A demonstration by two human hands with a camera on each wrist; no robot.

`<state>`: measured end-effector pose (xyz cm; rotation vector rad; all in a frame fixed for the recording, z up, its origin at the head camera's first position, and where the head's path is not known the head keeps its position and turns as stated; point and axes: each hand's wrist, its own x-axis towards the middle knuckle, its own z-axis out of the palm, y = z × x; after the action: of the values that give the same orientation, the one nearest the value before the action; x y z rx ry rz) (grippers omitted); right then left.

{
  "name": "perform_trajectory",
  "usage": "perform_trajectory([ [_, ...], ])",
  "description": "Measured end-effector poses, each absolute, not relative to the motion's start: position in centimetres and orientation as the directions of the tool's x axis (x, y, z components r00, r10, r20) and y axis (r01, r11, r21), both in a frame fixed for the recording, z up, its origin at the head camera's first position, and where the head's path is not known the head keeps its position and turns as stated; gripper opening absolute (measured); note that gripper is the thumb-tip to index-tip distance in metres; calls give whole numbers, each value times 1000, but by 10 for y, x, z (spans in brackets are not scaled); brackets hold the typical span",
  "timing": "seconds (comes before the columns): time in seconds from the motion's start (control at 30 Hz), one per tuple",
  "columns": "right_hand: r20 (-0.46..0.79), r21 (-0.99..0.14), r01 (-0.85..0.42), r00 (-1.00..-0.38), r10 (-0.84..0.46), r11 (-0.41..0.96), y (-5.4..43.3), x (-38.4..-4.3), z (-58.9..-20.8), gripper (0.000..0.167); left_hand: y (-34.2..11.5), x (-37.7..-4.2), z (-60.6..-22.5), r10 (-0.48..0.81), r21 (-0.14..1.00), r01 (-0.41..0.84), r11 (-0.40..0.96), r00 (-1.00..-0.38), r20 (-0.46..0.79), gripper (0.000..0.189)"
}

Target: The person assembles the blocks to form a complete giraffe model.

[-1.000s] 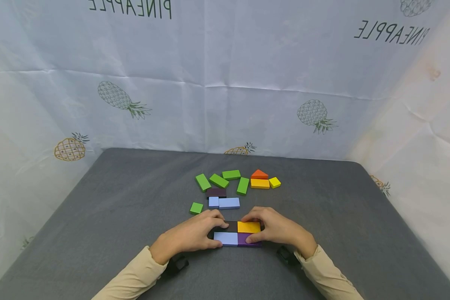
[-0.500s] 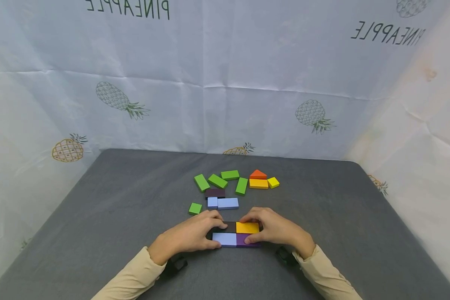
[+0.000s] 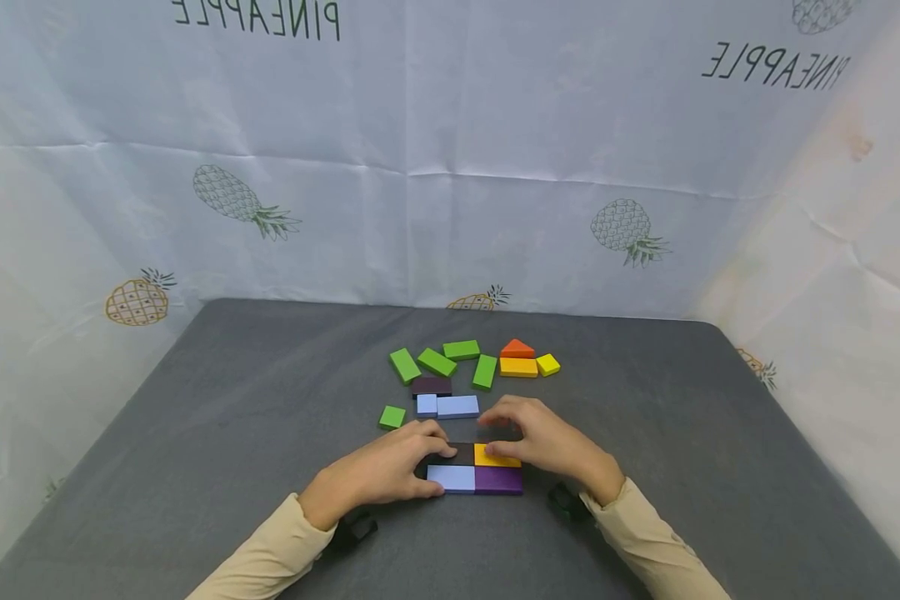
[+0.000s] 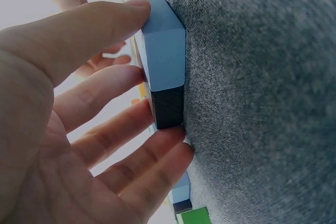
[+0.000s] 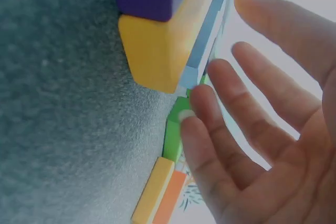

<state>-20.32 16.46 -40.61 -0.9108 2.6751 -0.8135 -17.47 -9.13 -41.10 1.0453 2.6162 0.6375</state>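
Note:
Four-sided blocks lie pushed together in a rectangle: a black block [image 3: 462,453] and a yellow block [image 3: 508,458] at the back, a light blue block [image 3: 451,477] and a purple block [image 3: 498,480] at the front. My left hand [image 3: 392,463] holds the rectangle's left end, thumb on the light blue block's front face [image 4: 167,51], fingers against the black block [image 4: 168,109]. Lifted off, my right hand [image 3: 547,435] hovers over the yellow block with relaxed fingers and nothing between them; the right wrist view shows a gap between those fingers and the yellow block [image 5: 157,56].
Beyond the hands lie a small and a longer light blue block [image 3: 458,407], a dark block [image 3: 431,386], and several green blocks [image 3: 461,350]. At the back right sit an orange triangle [image 3: 517,349], a yellow block [image 3: 518,367] and a small yellow piece [image 3: 548,364]. A pineapple-print curtain [image 3: 450,233] hangs behind the grey tabletop.
My right hand has let go of the yellow and purple blocks and risen slightly toward the back, uncovering the purple block. The left hand keeps its hold.

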Motion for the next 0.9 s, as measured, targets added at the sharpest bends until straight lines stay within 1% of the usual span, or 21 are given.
perform_trajectory([
  [0.23, 22, -514, -534, -790, -613, 671, 153, -216, -405, 33, -93, -178, -412, 704, 508, 580, 637, -707, -76, 43],
  [0.4, -19, -468, -528, -796, -606, 708, 141, -226, -399, 34, -95, -181, -414, 718, 541, 581, 609, -693, -64, 44],
  [0.6, -47, -431, -561, -768, -639, 707, 131, -235, -395, 33, -101, -185, -414, 758, 571, 602, 558, -650, -55, 46],
  [0.77, -53, -407, -590, -747, -662, 698, 125, -242, -395, 33, -103, -186, -414, 763, 576, 596, 560, -642, -78, 44],
  [0.9, -68, -404, -592, -741, -668, 697, 121, -246, -397, 32, -103, -185, -415, 767, 557, 614, 559, -638, -66, 40],
])
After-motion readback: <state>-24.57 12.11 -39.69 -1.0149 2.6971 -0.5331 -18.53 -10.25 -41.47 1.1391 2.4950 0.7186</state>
